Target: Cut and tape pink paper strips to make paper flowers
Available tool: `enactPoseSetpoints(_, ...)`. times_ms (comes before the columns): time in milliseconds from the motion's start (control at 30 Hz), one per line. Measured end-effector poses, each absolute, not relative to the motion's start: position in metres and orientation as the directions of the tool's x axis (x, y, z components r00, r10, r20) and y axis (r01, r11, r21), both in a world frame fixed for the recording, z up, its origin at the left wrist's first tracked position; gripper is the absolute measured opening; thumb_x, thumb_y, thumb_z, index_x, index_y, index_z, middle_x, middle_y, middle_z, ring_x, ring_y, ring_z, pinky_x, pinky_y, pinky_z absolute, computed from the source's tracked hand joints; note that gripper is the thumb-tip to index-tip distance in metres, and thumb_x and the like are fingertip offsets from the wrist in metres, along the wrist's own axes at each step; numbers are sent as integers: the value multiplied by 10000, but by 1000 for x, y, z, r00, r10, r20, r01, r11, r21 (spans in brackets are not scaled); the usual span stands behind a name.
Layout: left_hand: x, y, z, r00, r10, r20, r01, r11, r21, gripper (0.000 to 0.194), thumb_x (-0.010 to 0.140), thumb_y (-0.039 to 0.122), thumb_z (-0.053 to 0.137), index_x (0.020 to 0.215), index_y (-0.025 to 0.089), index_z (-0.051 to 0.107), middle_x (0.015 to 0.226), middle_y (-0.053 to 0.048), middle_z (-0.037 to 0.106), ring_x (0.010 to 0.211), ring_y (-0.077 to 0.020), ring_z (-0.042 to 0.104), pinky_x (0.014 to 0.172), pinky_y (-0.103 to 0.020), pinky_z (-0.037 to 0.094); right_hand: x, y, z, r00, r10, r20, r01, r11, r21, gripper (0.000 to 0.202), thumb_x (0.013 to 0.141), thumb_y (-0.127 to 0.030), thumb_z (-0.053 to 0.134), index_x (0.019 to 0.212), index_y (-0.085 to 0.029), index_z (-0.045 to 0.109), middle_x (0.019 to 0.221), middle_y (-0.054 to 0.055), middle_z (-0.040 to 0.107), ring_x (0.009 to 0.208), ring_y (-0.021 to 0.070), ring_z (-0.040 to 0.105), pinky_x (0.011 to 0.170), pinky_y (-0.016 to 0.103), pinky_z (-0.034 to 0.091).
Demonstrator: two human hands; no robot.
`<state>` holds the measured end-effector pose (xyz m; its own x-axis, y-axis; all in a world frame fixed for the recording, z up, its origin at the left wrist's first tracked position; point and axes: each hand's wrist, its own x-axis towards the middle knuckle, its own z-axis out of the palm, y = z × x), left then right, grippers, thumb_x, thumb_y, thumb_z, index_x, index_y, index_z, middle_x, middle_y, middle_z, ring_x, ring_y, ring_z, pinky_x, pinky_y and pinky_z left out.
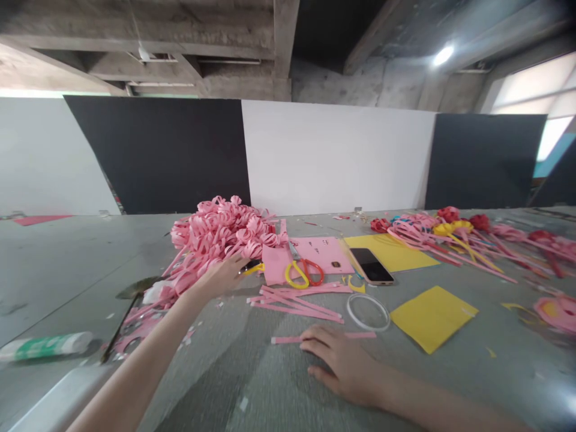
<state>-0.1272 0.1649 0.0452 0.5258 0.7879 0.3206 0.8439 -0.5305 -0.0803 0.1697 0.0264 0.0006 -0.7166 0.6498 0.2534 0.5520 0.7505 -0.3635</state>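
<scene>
My left hand reaches forward to the right edge of a heap of curled pink paper flowers. Its fingers are stretched out beside a black and yellow object, whose kind I cannot make out. My right hand rests on the table with fingers spread, the fingertips on a single pink paper strip. Several more pink strips lie crossed just beyond it. Scissors with one yellow and one red handle lie on pink paper between the hands and the wall.
A roll of clear tape and yellow paper lie right of the strips. Behind them is a phone. More paper flowers spread at the far right. A white-and-green tube lies at left. Upright panels close off the back.
</scene>
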Motion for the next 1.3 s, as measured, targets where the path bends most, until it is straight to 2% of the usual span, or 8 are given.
enactPoseSetpoints(100,-135,165,50,528,814,242,842,-538,-26,318,774,258,416,1064,184,524,1028,-76,567,940,-203,514,788,-268,375,170,27,0,-719,649,250,553,751,-361,289,816,-265,433,1090,-193,492,1117,55,479,1053,187,406,926,335,326)
enactPoseSetpoints(333,-138,168,35,497,863,91,861,-504,68,200,695,351,508,727,199,633,692,-14,642,638,-161,562,593,-206,370,171,26,1,-715,655,244,551,742,-382,306,819,-272,435,1109,-188,484,1125,56,472,1049,183,407,911,313,337)
enactPoseSetpoints(567,-143,192,23,255,940,227,952,-285,111,278,802,242,358,891,153,607,918,-85,640,864,-192,558,698,-239,368,170,26,2,-713,660,238,552,737,-389,300,822,-270,424,1101,-183,490,1124,61,467,1050,187,405,909,317,335)
enactPoseSetpoints(733,-140,204,8,201,968,152,964,-223,147,172,776,235,481,810,133,615,860,-75,631,837,-190,559,719,-278,405,171,27,2,-718,654,236,542,739,-401,313,815,-266,435,1110,-177,485,1119,66,464,1045,185,406,905,311,335)
enactPoseSetpoints(900,-139,210,3,188,980,59,961,-196,197,279,821,291,459,1054,140,488,1048,-65,523,882,-174,536,743,-372,459,170,28,0,-717,655,240,543,740,-397,311,807,-251,445,1106,-175,487,1117,63,466,1038,185,411,906,305,333)
enactPoseSetpoints(1033,-143,211,4,195,981,17,945,-193,263,275,823,291,456,1050,139,492,1049,-63,523,876,-175,538,733,-364,464,170,28,0,-714,656,246,545,741,-393,309,808,-252,447,1104,-175,489,1118,64,466,1044,188,408,910,307,329)
enactPoseSetpoints(1167,-146,209,5,195,980,30,921,-194,339,133,737,240,550,781,125,599,776,-20,614,741,-158,569,671,-277,441,170,28,-1,-714,656,244,547,741,-391,307,807,-252,452,1101,-175,491,1111,62,470,1034,184,413,901,305,338)
enactPoseSetpoints(1300,-146,205,7,143,986,85,889,-166,427,57,583,196,588,550,149,589,553,5,601,622,-170,563,566,-223,374,170,26,0,-713,657,245,549,741,-387,305,807,-256,455,1098,-175,493,1116,63,471,1036,186,413,902,309,337)
